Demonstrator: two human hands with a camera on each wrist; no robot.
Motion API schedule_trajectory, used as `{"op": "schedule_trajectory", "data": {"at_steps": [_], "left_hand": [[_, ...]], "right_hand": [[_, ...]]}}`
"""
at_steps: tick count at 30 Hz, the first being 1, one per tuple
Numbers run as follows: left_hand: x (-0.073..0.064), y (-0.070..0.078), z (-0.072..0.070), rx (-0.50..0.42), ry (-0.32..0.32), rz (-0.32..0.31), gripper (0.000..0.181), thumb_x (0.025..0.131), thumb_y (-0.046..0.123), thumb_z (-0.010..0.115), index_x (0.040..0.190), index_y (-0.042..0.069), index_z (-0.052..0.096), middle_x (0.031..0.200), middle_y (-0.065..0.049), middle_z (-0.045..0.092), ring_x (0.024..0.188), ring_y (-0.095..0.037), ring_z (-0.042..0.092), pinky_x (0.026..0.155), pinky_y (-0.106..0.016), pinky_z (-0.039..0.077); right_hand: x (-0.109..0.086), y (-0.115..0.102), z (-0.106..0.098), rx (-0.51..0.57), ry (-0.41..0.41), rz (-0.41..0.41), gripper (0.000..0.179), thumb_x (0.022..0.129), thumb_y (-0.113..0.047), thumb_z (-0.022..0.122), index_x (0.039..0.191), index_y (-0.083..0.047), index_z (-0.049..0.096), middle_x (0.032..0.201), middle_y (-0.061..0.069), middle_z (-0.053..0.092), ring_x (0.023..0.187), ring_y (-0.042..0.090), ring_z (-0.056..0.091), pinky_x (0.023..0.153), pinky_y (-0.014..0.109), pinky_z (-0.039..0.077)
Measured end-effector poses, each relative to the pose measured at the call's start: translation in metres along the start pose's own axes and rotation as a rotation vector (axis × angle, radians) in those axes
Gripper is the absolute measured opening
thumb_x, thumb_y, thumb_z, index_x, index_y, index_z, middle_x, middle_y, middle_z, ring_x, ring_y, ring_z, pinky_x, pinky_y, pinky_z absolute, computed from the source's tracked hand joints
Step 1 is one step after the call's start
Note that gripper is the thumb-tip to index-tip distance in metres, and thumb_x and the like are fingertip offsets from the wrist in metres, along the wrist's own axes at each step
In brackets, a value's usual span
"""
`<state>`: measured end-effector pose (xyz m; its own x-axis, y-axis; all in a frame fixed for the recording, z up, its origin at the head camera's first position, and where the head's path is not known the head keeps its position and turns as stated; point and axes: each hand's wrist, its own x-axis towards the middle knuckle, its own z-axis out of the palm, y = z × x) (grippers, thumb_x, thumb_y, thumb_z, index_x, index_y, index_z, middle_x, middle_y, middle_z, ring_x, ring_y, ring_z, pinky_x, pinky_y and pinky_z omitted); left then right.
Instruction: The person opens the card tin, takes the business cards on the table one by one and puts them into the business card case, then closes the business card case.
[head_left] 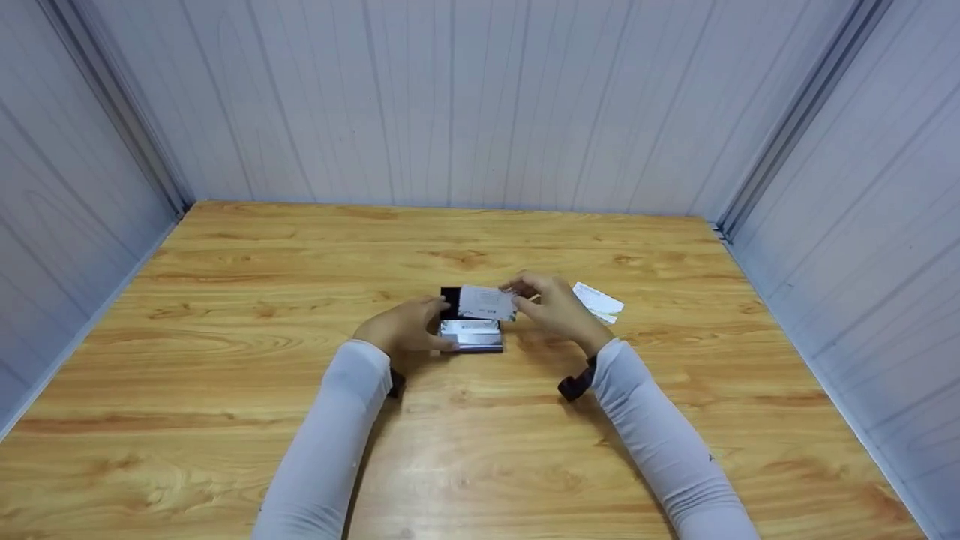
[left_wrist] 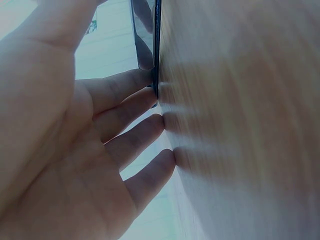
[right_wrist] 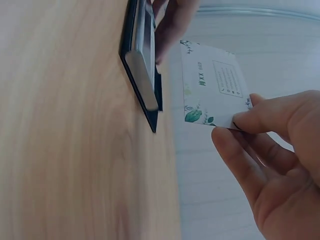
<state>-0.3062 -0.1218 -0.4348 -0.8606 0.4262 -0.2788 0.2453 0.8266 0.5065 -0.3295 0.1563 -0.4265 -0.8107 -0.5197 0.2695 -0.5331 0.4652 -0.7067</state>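
A white business card (right_wrist: 210, 82) with green leaf prints and small text is pinched at one end between the thumb and fingers of my right hand (head_left: 553, 306). In the head view that card hangs over a business card case (head_left: 480, 347), whose black lid (head_left: 449, 292) lies unfolded away from me. The case body is silvery, and a leaf-printed card shows in it. My left hand (head_left: 409, 324) stands around the left side of the case, thumb at its near edge and fingers at the lid. In the left wrist view, spread fingertips (left_wrist: 162, 160) touch the table beside the case.
Another white card or cards (head_left: 598, 301) lie on the wooden table (head_left: 225, 360), right of my right hand. Pale panelled walls (head_left: 450, 105) enclose the table at the back and both sides. A dark strap mount (head_left: 576, 384) sits at my right wrist.
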Motion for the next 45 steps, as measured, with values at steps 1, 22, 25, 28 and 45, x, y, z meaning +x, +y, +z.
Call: {"op": "schedule_trajectory", "data": {"at_steps": [1, 22, 25, 28, 45], "left_hand": [[0.0, 0.0, 0.0, -0.003, 0.001, 0.002, 0.09, 0.091, 0.05, 0.072, 0.159, 0.011, 0.028, 0.163, -0.013, 0.024, 0.149, -0.032, 0.022, 0.119, -0.048, 0.022], [0.004, 0.002, 0.0, -0.008, 0.015, 0.022, 0.095, 0.09, 0.049, 0.074, 0.159, 0.005, 0.025, 0.16, -0.015, 0.031, 0.146, -0.031, 0.03, 0.117, -0.047, 0.028], [0.004, 0.001, 0.001, -0.002, 0.02, 0.019, 0.097, 0.089, 0.049, 0.074, 0.159, 0.003, 0.025, 0.16, -0.015, 0.03, 0.146, -0.031, 0.03, 0.117, -0.047, 0.028], [0.004, 0.001, 0.002, 0.003, 0.033, 0.028, 0.094, 0.089, 0.048, 0.074, 0.158, 0.003, 0.029, 0.158, -0.015, 0.034, 0.144, -0.031, 0.034, 0.116, -0.046, 0.03], [0.002, 0.001, 0.001, 0.006, 0.0, -0.023, 0.101, 0.089, 0.054, 0.072, 0.16, 0.005, 0.019, 0.163, -0.013, 0.024, 0.149, -0.03, 0.024, 0.119, -0.047, 0.024]], "right_hand": [[0.001, -0.001, 0.002, 0.004, 0.002, -0.007, 0.026, 0.096, 0.002, 0.059, 0.117, -0.007, 0.071, 0.112, 0.006, 0.072, 0.095, 0.02, 0.068, 0.081, 0.034, 0.057], [0.007, -0.004, 0.022, -0.002, -0.049, 0.072, 0.023, 0.099, -0.002, 0.058, 0.112, -0.015, 0.073, 0.111, -0.002, 0.07, 0.098, 0.016, 0.066, 0.085, 0.033, 0.055], [0.007, -0.002, 0.021, -0.016, -0.054, 0.082, 0.023, 0.1, -0.004, 0.057, 0.113, -0.016, 0.072, 0.111, -0.002, 0.07, 0.098, 0.017, 0.066, 0.084, 0.034, 0.055], [0.008, 0.0, 0.022, -0.028, -0.062, 0.083, 0.024, 0.101, -0.004, 0.056, 0.115, -0.017, 0.071, 0.112, -0.001, 0.069, 0.1, 0.017, 0.065, 0.083, 0.035, 0.054], [0.014, 0.004, 0.027, -0.062, -0.168, 0.124, 0.024, 0.102, -0.006, 0.053, 0.12, -0.015, 0.068, 0.112, 0.006, 0.068, 0.104, 0.019, 0.062, 0.091, 0.038, 0.05]]}}
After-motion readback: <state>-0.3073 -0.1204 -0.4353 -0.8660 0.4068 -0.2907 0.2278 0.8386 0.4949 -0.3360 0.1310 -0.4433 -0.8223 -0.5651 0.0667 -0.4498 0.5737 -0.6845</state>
